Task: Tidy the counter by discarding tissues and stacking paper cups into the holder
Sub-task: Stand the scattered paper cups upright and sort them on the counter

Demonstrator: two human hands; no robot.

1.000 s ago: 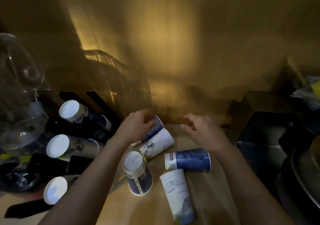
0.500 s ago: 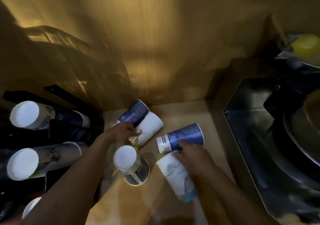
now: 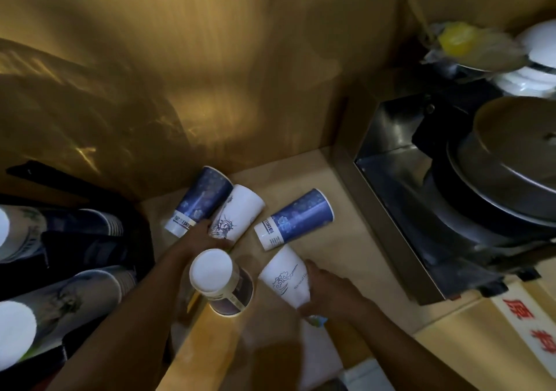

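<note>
Plainly, both hands are working among loose cups on the counter (image 3: 355, 249), in the back corner by the wall. The right hand (image 3: 328, 290) wraps the side of a white cup (image 3: 285, 279) lying on its side, base pointing away from the person; its fingers curl over the far flank, with what looks like the thumb under the near one, a grasp that suits lifting it by the body without crushing the rim. The left hand (image 3: 204, 237) reaches past an upside-down cup (image 3: 221, 282) standing on its rim, and its fingers press together against the bases of two cups lying touching side by side, a blue cup (image 3: 200, 201) and a statue cup (image 3: 237, 213); whether they pinch either one I cannot tell, since the standing cup hides part of the hand. Another blue one, the far cup (image 3: 296, 217), lies alone just beyond the white cup, untouched. They lie tipped over because nothing holds them, while the holder (image 3: 75, 255) at the left edge keeps rows of nested cups lying base-outward in dark slots, so each loose cup probably needs turning to match before it slides in. No tissues are visible. A steel sink (image 3: 406, 180) with a pan (image 3: 511, 162) sits to the right, well apart.
</note>
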